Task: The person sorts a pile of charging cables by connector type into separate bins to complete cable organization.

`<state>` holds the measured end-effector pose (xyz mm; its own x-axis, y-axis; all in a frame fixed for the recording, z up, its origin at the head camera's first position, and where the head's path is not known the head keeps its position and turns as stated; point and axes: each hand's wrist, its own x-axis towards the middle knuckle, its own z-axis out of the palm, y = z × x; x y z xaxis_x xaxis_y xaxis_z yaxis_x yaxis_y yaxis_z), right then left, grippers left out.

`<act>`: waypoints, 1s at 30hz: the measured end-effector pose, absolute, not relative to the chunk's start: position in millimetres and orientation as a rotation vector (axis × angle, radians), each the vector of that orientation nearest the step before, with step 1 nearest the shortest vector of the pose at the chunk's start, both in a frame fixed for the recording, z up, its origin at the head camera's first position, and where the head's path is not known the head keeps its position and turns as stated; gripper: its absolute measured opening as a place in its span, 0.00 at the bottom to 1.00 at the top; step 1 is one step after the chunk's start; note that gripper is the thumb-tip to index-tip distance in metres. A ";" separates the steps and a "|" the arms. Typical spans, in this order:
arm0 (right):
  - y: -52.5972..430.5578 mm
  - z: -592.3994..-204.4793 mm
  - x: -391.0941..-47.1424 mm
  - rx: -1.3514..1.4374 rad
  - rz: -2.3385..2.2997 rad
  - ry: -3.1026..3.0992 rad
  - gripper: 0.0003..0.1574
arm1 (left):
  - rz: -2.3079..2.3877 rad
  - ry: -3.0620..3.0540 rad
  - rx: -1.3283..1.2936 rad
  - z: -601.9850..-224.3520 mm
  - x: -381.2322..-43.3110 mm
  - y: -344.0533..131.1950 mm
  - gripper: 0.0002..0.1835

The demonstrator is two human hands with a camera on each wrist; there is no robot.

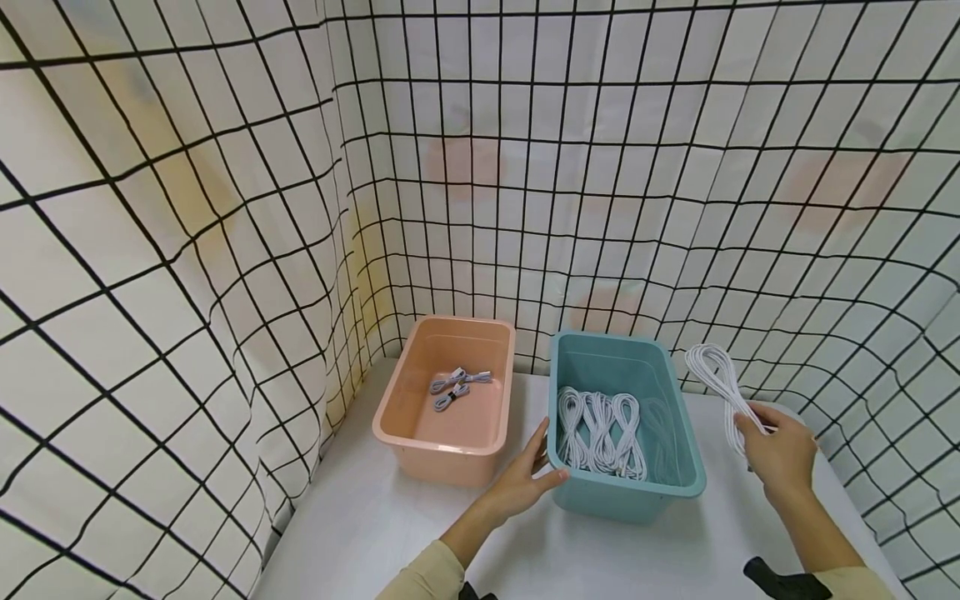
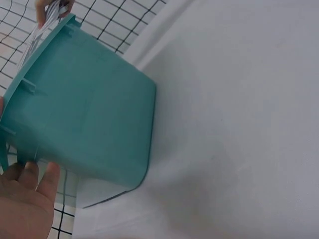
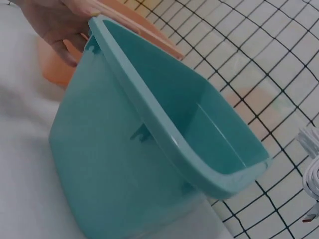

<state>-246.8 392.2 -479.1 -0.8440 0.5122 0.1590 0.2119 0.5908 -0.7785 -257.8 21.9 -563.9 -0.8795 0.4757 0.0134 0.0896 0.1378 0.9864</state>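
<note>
My right hand (image 1: 782, 446) grips a coiled bundle of white cable (image 1: 716, 371), held to the right of a teal bin (image 1: 628, 500). In the right wrist view, a cable plug (image 3: 310, 215) shows at the right edge. My left hand (image 1: 517, 482) holds the bin's near left corner by the rim. Fingers (image 2: 31, 174) lie under that rim in the left wrist view. Several coiled white cables (image 1: 600, 433) lie side by side in the left part of the bin; its right part shows bare floor.
A peach bin (image 1: 450, 462) stands left of the teal one, with a few small grey tied cables (image 1: 450, 392) inside. Both bins rest on a white-covered table (image 1: 352, 517). Black wire mesh (image 1: 525, 192) with white sheeting behind it rises at the back and both sides.
</note>
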 end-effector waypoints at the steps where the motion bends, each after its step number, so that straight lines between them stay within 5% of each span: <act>1: 389.2 -477.8 -248.1 -0.574 1.135 -2.457 0.28 | 1.808 2.110 0.558 -563.6 -257.7 22.2 0.48; 30: 328.2 -468.6 -279.2 -0.533 1.173 -2.395 0.28 | 1.821 2.080 0.506 -563.4 -258.7 34.2 0.48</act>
